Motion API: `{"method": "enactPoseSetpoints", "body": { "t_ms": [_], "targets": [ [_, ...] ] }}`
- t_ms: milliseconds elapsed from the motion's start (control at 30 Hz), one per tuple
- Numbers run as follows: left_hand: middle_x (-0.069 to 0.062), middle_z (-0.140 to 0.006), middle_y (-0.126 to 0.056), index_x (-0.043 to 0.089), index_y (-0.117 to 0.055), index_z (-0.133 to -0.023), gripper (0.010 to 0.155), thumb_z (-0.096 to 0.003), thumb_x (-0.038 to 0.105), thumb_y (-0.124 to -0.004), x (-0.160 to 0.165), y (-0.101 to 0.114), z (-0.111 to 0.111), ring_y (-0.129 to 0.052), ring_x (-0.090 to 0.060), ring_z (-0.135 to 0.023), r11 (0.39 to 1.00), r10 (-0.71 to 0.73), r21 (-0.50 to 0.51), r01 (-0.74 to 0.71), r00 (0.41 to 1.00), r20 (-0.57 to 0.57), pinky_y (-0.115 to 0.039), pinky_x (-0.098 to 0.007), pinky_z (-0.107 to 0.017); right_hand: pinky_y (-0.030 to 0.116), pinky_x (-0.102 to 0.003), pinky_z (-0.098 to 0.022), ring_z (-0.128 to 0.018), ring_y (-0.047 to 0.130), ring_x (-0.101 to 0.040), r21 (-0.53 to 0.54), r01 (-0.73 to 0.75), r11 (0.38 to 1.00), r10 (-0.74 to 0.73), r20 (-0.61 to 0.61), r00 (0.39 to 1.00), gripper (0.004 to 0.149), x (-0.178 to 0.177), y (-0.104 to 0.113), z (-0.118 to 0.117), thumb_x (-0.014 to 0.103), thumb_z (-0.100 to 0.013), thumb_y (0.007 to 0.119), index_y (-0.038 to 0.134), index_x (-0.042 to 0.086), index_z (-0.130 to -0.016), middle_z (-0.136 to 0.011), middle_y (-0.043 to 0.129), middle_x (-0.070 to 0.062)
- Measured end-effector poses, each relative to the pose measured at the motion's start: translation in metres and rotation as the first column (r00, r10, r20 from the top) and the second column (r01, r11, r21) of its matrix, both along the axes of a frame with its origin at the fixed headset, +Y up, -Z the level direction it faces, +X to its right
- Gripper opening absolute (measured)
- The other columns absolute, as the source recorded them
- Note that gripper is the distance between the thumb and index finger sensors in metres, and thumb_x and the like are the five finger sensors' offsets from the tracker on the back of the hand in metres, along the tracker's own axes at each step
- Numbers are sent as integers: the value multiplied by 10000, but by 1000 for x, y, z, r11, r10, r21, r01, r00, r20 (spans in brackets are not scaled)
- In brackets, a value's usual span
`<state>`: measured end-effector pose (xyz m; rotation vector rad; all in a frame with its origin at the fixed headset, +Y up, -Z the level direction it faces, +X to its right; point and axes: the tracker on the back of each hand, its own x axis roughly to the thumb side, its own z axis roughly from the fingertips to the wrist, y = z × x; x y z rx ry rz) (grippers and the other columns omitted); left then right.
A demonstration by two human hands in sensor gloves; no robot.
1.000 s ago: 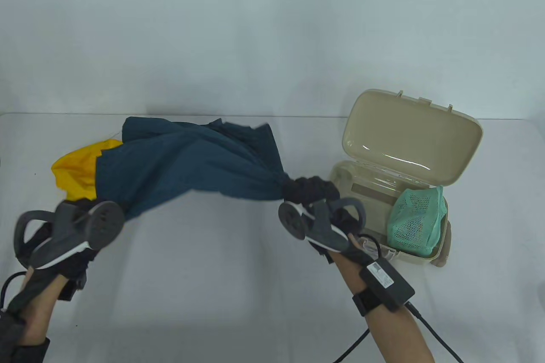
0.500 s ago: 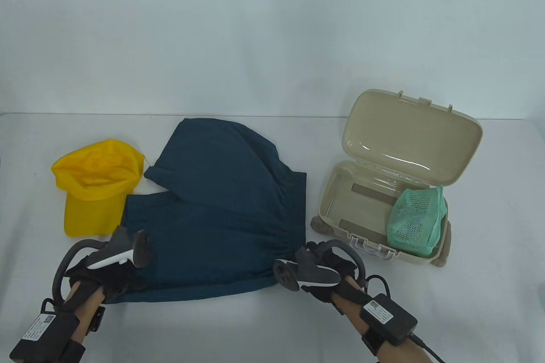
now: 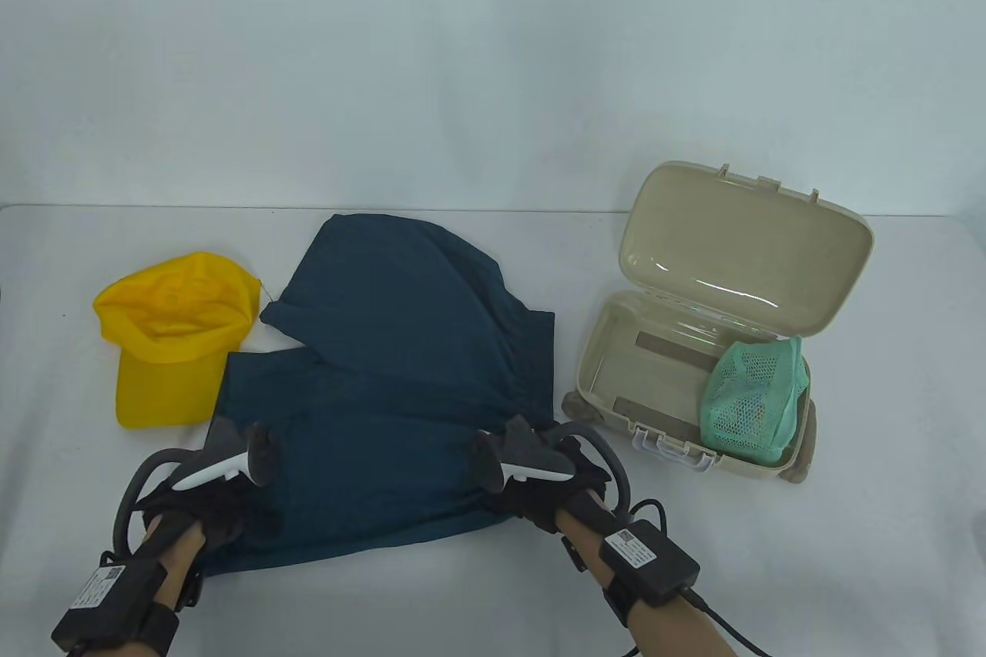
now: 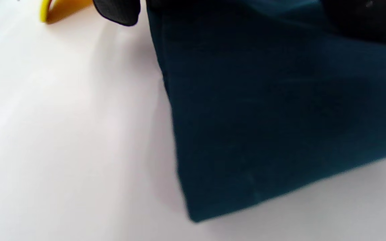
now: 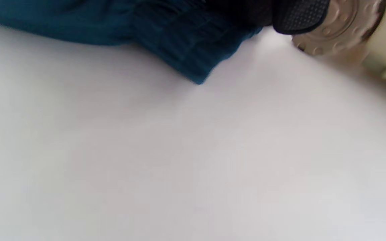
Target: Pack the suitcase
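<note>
Dark teal shorts (image 3: 400, 380) lie spread flat in the middle of the table. My left hand (image 3: 219, 514) grips their near left corner, seen close in the left wrist view (image 4: 280, 117) with a gloved fingertip (image 4: 117, 10) at its edge. My right hand (image 3: 539, 491) grips the near right corner at the gathered waistband, which shows in the right wrist view (image 5: 186, 43). The open beige suitcase (image 3: 616, 410) stands at the right with its lid (image 3: 739, 249) up. A green mesh bag (image 3: 755, 399) lies in its right end.
A yellow cap (image 3: 173, 333) lies left of the shorts, its brim toward me; its edge shows in the left wrist view (image 4: 59, 8). A suitcase wheel (image 5: 337, 30) is just right of my right hand. White table lies in front of the shorts.
A second ago both hands held the shorts in the air, bunched over the cap. They laid them flat on the table; since then the right hand slid slightly left and away.
</note>
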<state>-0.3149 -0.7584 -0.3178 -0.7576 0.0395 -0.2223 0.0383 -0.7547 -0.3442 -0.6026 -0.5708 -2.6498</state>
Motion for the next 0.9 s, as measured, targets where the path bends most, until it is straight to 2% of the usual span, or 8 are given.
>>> {"method": "enactPoseSetpoints", "body": {
  "t_ms": [300, 433, 600, 633, 767, 900],
  "targets": [
    [-66, -1197, -144, 299, -96, -1091, 1020, -362, 665, -708, -2, 4, -1, -287, -349, -1138, 1000, -14, -23, 14, 1000, 1, -459, -519, -822, 670, -578, -679, -1019, 652, -477, -8, 9, 1000, -10, -6, 1000, 932, 1, 3, 1, 684, -444, 571, 402, 60, -1115, -1144, 504, -252],
    [-58, -1229, -263, 318, -142, -1108, 994, -367, 665, -708, 7, 22, -12, -394, -345, -1152, 995, 93, 45, -93, 996, 11, -481, -506, -822, 690, -557, -671, -999, 710, -448, -6, 138, 990, -138, 33, 990, 905, 2, 24, -10, 688, -447, 566, 436, 94, -1116, -1143, 571, -207],
    [-51, -1234, -210, 340, -120, -1106, 989, -368, 679, -686, 28, 52, -43, -323, -357, -1158, 971, 152, 182, -156, 988, 37, -447, -516, -831, 656, -581, -690, -1027, 657, -455, 97, 249, 964, -258, 96, 961, 905, -2, 64, -42, 689, -449, 561, 411, 104, -1123, -1160, 532, -199],
    [-50, -1232, -192, 344, -114, -1103, 989, -368, 682, -682, 34, 58, -54, -297, -362, -1157, 960, 178, 216, -180, 984, 29, -435, -520, -832, 637, -595, -698, -1039, 628, -467, 117, 268, 956, -282, 123, 952, 910, -4, 72, -54, 689, -448, 560, 396, 103, -1126, -1168, 506, -202],
    [-54, -1223, -128, 350, -90, -1096, 990, -367, 691, -667, 48, 63, -82, -195, -373, -1145, 925, 239, 302, -229, 971, 4, -383, -531, -835, 574, -624, -722, -1074, 511, -501, 123, 311, 942, -331, 206, 921, 931, -11, 82, -85, 690, -450, 546, 332, 94, -1131, -1188, 413, -218],
    [-49, -1217, -90, 351, -69, -1091, 994, -365, 701, -651, 60, 56, -102, -129, -366, -1134, 921, 209, 336, -198, 978, 4, -334, -531, -838, 525, -639, -735, -1082, 436, -517, 102, 306, 947, -322, 282, 904, 948, -17, 78, -107, 698, -446, 533, 298, 88, -1133, -1193, 355, -228]
  ]
}}
